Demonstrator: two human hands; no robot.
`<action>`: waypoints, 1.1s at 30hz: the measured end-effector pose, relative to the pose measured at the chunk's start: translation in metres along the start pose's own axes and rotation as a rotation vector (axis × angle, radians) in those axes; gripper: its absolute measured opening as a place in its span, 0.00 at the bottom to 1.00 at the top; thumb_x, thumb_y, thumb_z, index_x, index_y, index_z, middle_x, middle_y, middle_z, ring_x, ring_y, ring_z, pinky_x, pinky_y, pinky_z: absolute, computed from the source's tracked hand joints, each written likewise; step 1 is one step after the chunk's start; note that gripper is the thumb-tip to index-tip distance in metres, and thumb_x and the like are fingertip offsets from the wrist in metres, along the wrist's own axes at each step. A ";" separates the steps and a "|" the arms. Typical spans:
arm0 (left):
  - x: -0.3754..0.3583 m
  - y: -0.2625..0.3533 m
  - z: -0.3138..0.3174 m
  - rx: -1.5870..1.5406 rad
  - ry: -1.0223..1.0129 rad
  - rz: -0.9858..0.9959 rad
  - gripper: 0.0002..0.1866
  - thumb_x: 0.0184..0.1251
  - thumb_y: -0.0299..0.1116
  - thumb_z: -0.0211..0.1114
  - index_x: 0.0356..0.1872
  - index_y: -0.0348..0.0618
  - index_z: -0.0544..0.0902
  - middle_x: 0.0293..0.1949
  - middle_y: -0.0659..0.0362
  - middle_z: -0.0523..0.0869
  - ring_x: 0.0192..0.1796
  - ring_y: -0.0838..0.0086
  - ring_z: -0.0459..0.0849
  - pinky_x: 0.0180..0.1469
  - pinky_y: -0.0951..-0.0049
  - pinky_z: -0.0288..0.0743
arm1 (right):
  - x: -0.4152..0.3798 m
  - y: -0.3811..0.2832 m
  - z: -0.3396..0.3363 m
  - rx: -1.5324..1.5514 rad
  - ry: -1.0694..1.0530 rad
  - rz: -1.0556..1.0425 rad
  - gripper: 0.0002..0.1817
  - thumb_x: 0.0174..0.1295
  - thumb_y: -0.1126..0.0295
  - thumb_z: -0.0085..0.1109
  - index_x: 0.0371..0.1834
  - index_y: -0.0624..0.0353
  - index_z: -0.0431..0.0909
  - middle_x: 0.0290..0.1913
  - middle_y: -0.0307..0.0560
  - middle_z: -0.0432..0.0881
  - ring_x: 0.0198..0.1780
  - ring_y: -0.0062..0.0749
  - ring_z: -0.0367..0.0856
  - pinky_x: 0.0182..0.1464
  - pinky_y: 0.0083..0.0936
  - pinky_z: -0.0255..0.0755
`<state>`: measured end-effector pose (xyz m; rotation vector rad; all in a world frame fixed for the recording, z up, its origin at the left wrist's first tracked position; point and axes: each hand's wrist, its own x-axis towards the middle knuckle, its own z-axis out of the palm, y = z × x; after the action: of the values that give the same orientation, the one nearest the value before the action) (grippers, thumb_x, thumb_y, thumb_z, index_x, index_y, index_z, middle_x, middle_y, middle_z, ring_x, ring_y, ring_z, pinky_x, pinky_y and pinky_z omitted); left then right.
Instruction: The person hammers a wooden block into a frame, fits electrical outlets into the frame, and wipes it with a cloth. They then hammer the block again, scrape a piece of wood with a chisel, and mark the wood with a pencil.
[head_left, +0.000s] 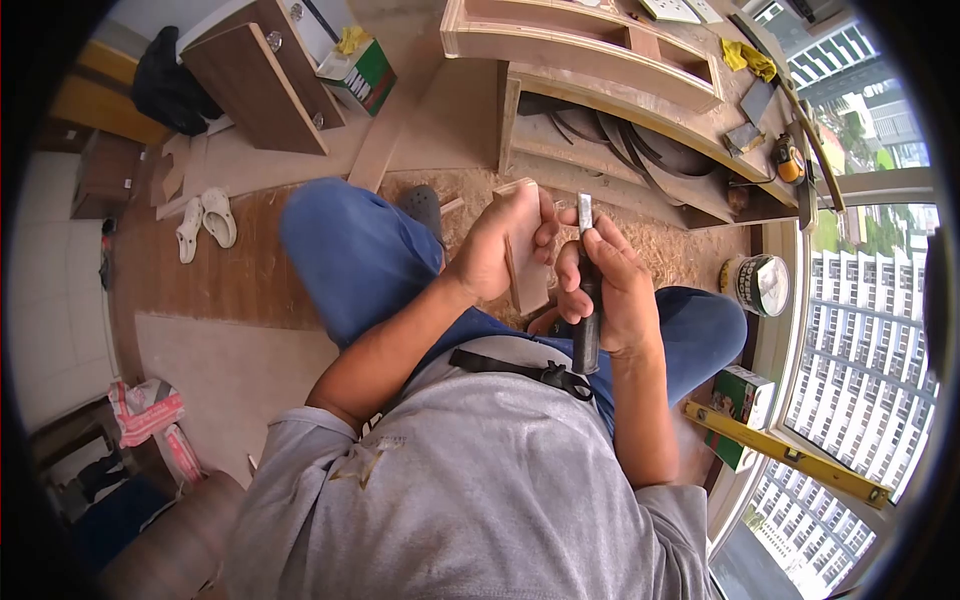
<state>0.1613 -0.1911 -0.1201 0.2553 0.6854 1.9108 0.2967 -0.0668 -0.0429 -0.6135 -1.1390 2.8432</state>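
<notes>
Between my knees, my left hand (pixel 497 243) is closed round a narrow, flat piece of wood (pixel 530 285), which stands roughly upright in the view. A black-handled chisel (pixel 587 300) is in my right hand (pixel 612 275), its short metal blade pointing up and away from my body. The fingers of both hands face each other, with a small gap between the wood and the chisel. Wood shavings (pixel 690 250) cover the floor just beyond my hands.
A wooden workbench (pixel 620 95) stands ahead, with a tape measure (pixel 789 160) on it. A round tub (pixel 762 284) and a yellow spirit level (pixel 785 452) are at the right by the window. Pale clogs (pixel 218 218) and brown panels (pixel 255 85) are at the left.
</notes>
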 end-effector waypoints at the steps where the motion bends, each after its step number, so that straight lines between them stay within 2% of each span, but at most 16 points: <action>1: 0.000 0.004 0.000 0.002 0.001 0.001 0.33 0.83 0.67 0.54 0.51 0.41 0.80 0.34 0.58 0.82 0.37 0.73 0.81 0.45 0.70 0.77 | 0.001 0.001 -0.002 0.068 0.031 -0.016 0.15 0.85 0.65 0.44 0.65 0.60 0.72 0.30 0.47 0.80 0.18 0.25 0.70 0.22 0.23 0.71; 3: -0.001 0.017 0.002 -0.305 -0.185 -0.088 0.40 0.82 0.73 0.42 0.53 0.41 0.80 0.35 0.55 0.80 0.37 0.65 0.81 0.48 0.62 0.77 | 0.004 0.003 -0.011 0.119 0.029 -0.025 0.14 0.83 0.67 0.45 0.65 0.60 0.72 0.33 0.46 0.81 0.22 0.26 0.74 0.26 0.25 0.74; 7: 0.001 0.022 -0.002 -0.329 -0.185 -0.149 0.37 0.83 0.69 0.43 0.54 0.40 0.80 0.35 0.54 0.81 0.37 0.63 0.82 0.50 0.57 0.77 | 0.007 0.008 -0.013 -0.066 0.191 -0.017 0.20 0.79 0.72 0.46 0.71 0.60 0.70 0.37 0.44 0.81 0.24 0.25 0.76 0.30 0.23 0.77; 12: 0.004 0.018 -0.011 -0.343 -0.081 -0.188 0.27 0.81 0.57 0.51 0.54 0.39 0.80 0.37 0.53 0.82 0.41 0.61 0.83 0.52 0.54 0.77 | -0.002 -0.002 -0.005 -0.443 0.255 -0.107 0.35 0.76 0.77 0.46 0.87 0.52 0.55 0.36 0.42 0.80 0.25 0.20 0.74 0.27 0.17 0.70; 14: 0.008 0.016 -0.006 -0.087 0.113 -0.095 0.13 0.72 0.42 0.63 0.42 0.43 0.77 0.34 0.57 0.79 0.38 0.67 0.78 0.51 0.64 0.76 | -0.003 -0.009 -0.022 -0.736 0.312 -0.160 0.32 0.82 0.70 0.49 0.87 0.52 0.55 0.27 0.37 0.72 0.24 0.20 0.69 0.26 0.20 0.66; 15: 0.010 0.011 -0.019 0.071 0.114 -0.039 0.06 0.71 0.34 0.62 0.41 0.46 0.75 0.33 0.59 0.78 0.35 0.71 0.76 0.46 0.69 0.75 | 0.004 -0.002 -0.044 -0.996 0.433 -0.367 0.22 0.85 0.66 0.51 0.77 0.57 0.68 0.25 0.31 0.67 0.25 0.18 0.65 0.27 0.19 0.62; 16: 0.008 0.012 -0.020 0.150 0.198 -0.041 0.05 0.74 0.33 0.61 0.41 0.46 0.76 0.32 0.60 0.77 0.34 0.72 0.76 0.44 0.70 0.74 | -0.002 -0.017 -0.050 -1.003 0.467 -0.394 0.22 0.85 0.66 0.51 0.77 0.57 0.68 0.25 0.31 0.67 0.25 0.18 0.65 0.27 0.19 0.62; 18: 0.011 0.015 -0.010 0.229 0.280 -0.025 0.04 0.76 0.33 0.60 0.42 0.46 0.76 0.31 0.62 0.77 0.33 0.74 0.76 0.42 0.71 0.73 | -0.012 -0.056 -0.065 -0.968 0.520 -0.381 0.11 0.84 0.67 0.52 0.59 0.60 0.78 0.26 0.29 0.67 0.27 0.15 0.64 0.28 0.18 0.60; 19: 0.011 0.019 0.001 0.211 0.309 -0.054 0.04 0.78 0.33 0.59 0.43 0.46 0.76 0.30 0.62 0.77 0.32 0.75 0.75 0.41 0.71 0.73 | -0.018 -0.085 -0.055 -0.960 0.609 -0.541 0.09 0.84 0.68 0.52 0.47 0.59 0.80 0.26 0.28 0.67 0.28 0.12 0.64 0.29 0.17 0.59; 21: 0.008 0.016 -0.001 0.235 0.328 -0.089 0.08 0.84 0.37 0.56 0.48 0.45 0.78 0.29 0.63 0.77 0.31 0.75 0.75 0.41 0.70 0.73 | -0.021 -0.119 -0.051 -1.165 0.741 -0.665 0.09 0.84 0.69 0.52 0.49 0.60 0.80 0.27 0.29 0.68 0.30 0.13 0.66 0.30 0.18 0.62; 22: 0.009 0.012 -0.011 0.237 0.326 -0.087 0.08 0.84 0.37 0.56 0.48 0.45 0.78 0.29 0.63 0.77 0.31 0.75 0.75 0.41 0.70 0.73 | -0.018 -0.153 -0.054 -1.271 0.827 -0.757 0.12 0.83 0.65 0.52 0.50 0.64 0.79 0.29 0.56 0.80 0.32 0.41 0.82 0.39 0.39 0.74; 24: 0.012 0.008 -0.026 0.109 0.348 -0.134 0.11 0.83 0.40 0.58 0.52 0.43 0.78 0.31 0.63 0.75 0.34 0.73 0.75 0.46 0.67 0.74 | 0.001 -0.218 -0.058 -1.474 0.909 -0.717 0.16 0.82 0.61 0.52 0.49 0.64 0.82 0.40 0.70 0.85 0.45 0.66 0.85 0.49 0.50 0.76; 25: 0.012 0.010 -0.024 0.108 0.350 -0.126 0.11 0.83 0.40 0.58 0.52 0.43 0.78 0.31 0.63 0.75 0.34 0.73 0.75 0.46 0.67 0.74 | 0.022 -0.247 -0.074 -1.610 0.920 -0.715 0.17 0.80 0.61 0.52 0.49 0.66 0.83 0.45 0.73 0.86 0.52 0.69 0.83 0.55 0.54 0.75; 28: 0.016 0.016 -0.018 -0.102 0.306 -0.184 0.12 0.83 0.39 0.59 0.54 0.43 0.78 0.35 0.62 0.76 0.40 0.71 0.76 0.51 0.65 0.73 | 0.108 -0.304 -0.152 -1.889 0.851 -0.527 0.17 0.73 0.65 0.52 0.47 0.68 0.86 0.48 0.72 0.88 0.54 0.66 0.86 0.59 0.52 0.77; 31: 0.014 0.016 -0.018 0.212 0.214 -0.131 0.14 0.82 0.42 0.64 0.55 0.44 0.79 0.49 0.62 0.81 0.55 0.72 0.78 0.61 0.62 0.72 | 0.178 -0.328 -0.217 -2.096 0.682 -0.315 0.17 0.68 0.66 0.55 0.47 0.67 0.88 0.49 0.70 0.89 0.54 0.65 0.88 0.59 0.50 0.79; 33: 0.015 0.016 -0.012 0.190 0.330 -0.108 0.12 0.83 0.42 0.65 0.54 0.46 0.80 0.46 0.63 0.83 0.50 0.73 0.81 0.56 0.66 0.75 | 0.207 -0.331 -0.241 -2.127 0.673 -0.321 0.16 0.67 0.67 0.56 0.47 0.66 0.88 0.49 0.69 0.89 0.53 0.64 0.88 0.59 0.50 0.79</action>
<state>0.1371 -0.1870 -0.1231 0.0177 1.0820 1.8029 0.1518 0.3682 -0.0527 -0.8839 -2.9058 0.0788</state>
